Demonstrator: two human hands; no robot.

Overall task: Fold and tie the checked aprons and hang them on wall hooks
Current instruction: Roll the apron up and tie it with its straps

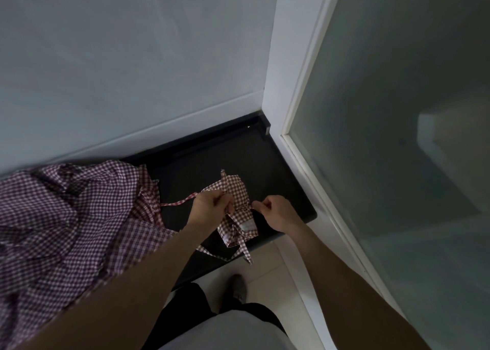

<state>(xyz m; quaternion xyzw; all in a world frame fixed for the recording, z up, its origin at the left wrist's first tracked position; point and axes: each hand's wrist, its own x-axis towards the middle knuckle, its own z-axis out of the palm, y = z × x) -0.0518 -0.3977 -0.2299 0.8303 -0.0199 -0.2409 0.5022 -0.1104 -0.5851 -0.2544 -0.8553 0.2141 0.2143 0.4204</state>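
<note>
A small folded bundle of red-and-white checked apron (240,190) hangs between my hands above the dark counter (212,158). My left hand (212,206) grips its left side, and a thin checked strap (180,202) runs from there to the left. My right hand (275,212) pinches a strap at the bundle's right side. Loose strap ends (245,251) dangle below the bundle. No wall hook shows in this view.
A heap of checked aprons (66,217) covers the counter's left part. A pale wall (132,58) rises behind. A white door frame (291,84) with frosted glass (397,111) stands on the right. My foot (237,286) rests on the light tiled floor.
</note>
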